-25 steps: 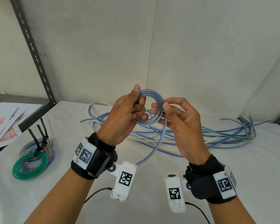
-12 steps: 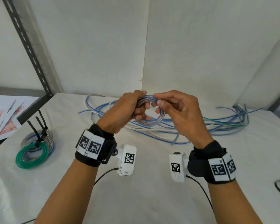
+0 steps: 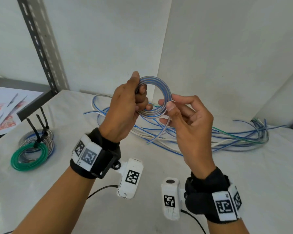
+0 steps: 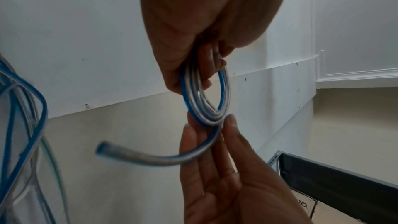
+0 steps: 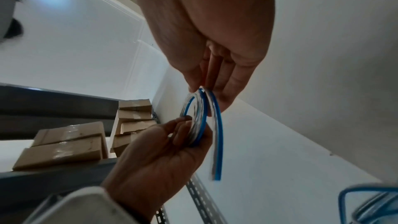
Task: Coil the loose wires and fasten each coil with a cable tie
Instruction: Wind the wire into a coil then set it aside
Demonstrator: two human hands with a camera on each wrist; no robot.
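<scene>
Above the white cloth-covered desk [image 3: 243, 174], the left hand [image 3: 125, 114] grips one side of a small ring-shaped coil of blue-striped clear wire [image 3: 156, 97] while the right hand [image 3: 188, 120] pinches its opposite rim, a short free tail [image 4: 137, 155] left to wind and no tie on it. Left of this coil, green and silver coils fastened with black cable ties [image 3: 34, 146] lie finished, and behind it a tangle of loose blue, white and green wires [image 3: 227, 137] awaits; no container shows.

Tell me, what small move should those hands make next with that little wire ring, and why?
Probably lay the short loose tail onto the blue-and-clear wire coil as its last turn. The left hand grips one side of the coil, the right hand pinches the other, and only that short end hangs free. No cable tie is on this coil yet, so tying likely follows.
</scene>
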